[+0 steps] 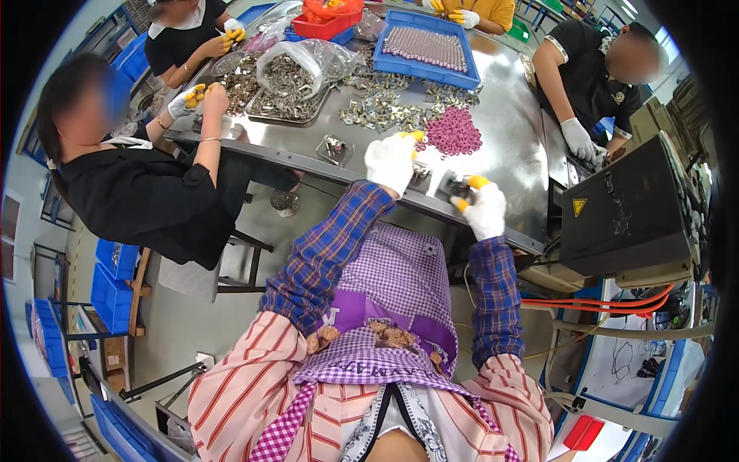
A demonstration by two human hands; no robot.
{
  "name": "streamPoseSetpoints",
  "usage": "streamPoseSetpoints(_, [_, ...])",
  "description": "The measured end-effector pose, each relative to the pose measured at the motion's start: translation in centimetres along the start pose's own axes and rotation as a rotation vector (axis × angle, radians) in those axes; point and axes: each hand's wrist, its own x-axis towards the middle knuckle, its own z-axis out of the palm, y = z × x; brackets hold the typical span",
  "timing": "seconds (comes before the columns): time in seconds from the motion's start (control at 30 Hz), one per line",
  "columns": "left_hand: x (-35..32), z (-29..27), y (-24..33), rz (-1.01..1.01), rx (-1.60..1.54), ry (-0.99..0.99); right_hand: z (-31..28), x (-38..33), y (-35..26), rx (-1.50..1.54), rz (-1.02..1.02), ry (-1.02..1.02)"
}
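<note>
Dark piece (457, 187), blurred, is at the near edge of the steel desk (516, 154), just left of the right hand (486, 209). That hand wears a white glove with yellow fingertips; its grip is spread, finger and thumb apart beside the piece, and I cannot tell whether they pinch it. Small metal parts (420, 172) lie by the edge between the two hands. The left hand (390, 163), gloved alike, extends over the desk, its fingers close together; whether its grip holds anything I cannot tell. Just past its fingertips lies a loose heap of pink rings (454, 132), and to its left a small clear bag (335, 149) of parts. Farther in, silvery metal pieces (385, 114) are strewn across the surface. Left of them, a metal tray (317, 115) carries an open plastic bag (291, 73) filled with similar pieces. Beyond, a blue tray (419, 75) holds close rows of small items, and a red bin (331, 29) stands farther left.
</note>
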Motion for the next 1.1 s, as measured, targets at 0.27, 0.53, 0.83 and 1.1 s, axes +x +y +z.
streamPoseSetpoints(0.27, [-2.5,1.5,-0.5,-0.508,-0.141,-0.403,0.3,7.6,12.8,-0.102,0.323,0.412])
streamPoseSetpoints(0.53, [3.3,4.2,-2.8,-0.216,0.324,-0.205,0.3,9.7,14.4,-0.351,0.519,0.371])
streamPoseSetpoints(0.83, [3.5,4.6,-6.1,-0.200,0.186,-0.207,0.6,9.6,15.1,-0.314,0.446,0.418])
streamPoseSetpoints(1.1, [0.1,2.0,-2.7,-0.517,-0.085,-0.151,0.6,9.6,14.3,-0.314,0.483,0.405])
